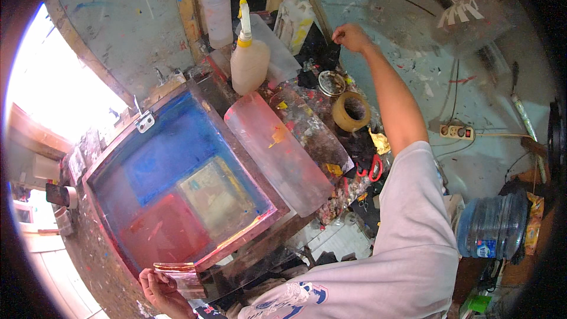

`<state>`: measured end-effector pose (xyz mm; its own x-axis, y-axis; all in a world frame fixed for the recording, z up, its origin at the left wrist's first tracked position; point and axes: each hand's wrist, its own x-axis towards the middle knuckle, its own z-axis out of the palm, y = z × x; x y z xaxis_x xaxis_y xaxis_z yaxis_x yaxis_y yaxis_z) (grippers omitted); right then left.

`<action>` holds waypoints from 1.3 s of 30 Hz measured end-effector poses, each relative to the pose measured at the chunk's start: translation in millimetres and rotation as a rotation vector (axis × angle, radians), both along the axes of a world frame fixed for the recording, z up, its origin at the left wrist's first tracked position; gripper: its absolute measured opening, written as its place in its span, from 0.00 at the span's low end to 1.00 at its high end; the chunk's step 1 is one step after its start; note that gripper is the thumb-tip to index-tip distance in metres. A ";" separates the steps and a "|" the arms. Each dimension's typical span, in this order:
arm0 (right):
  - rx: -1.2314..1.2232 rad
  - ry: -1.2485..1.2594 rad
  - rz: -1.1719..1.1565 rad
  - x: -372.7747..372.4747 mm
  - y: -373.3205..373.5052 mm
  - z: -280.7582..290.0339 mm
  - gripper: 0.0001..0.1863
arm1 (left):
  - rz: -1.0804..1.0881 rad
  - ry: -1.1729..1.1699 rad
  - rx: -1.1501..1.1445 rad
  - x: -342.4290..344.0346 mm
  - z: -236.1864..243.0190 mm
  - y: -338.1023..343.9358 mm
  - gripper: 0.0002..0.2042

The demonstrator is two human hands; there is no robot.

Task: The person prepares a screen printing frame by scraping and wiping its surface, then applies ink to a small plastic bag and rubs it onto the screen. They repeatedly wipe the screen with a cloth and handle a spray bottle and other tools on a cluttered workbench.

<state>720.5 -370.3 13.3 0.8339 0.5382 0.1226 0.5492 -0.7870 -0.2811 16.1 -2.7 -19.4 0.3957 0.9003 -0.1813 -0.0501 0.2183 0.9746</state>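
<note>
My left hand [160,293] is at the near corner of a wooden screen-printing frame [267,217], its fingers curled. Right beside those fingers is a clear, shiny strip [180,277] with a reddish-brown edge; I cannot tell whether they grip it. Blue, red and yellowish patches stain the mesh [168,153] of the frame. My right arm stretches far out past the bench, and my right hand [352,38] is closed, close to a dark cloth [322,53] and a paint-marked white jug [293,23]. What its fingers hold, if anything, is hidden.
A spray bottle [249,62] and a pale plastic bottle [217,18] stand behind the frame. A rolled translucent sheet [277,153] lies alongside it. Brown tape [351,112], an open tin [332,83] and red-handled scissors [375,168] sit on the cluttered bench. A water bottle [493,224] lies at right.
</note>
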 end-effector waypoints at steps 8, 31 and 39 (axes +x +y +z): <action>0.362 -0.447 -0.271 31.4 11.8 13.6 0.07 | 0.099 0.044 -0.015 -5.1 4.0 2.4 0.07; 0.508 -0.440 -0.111 28.4 -9.5 116.6 0.05 | -0.159 -0.037 0.091 8.7 10.7 -3.0 0.04; 0.977 -0.113 -0.088 1.8 -23.6 187.8 0.07 | -0.124 -0.134 0.097 46.0 28.3 -29.9 0.05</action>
<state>722.3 -393.9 201.1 0.8220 0.0946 0.5615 0.5637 -0.2755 -0.7787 62.1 -32.6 8.9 0.5190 0.8541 -0.0342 -0.1595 0.1361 0.9778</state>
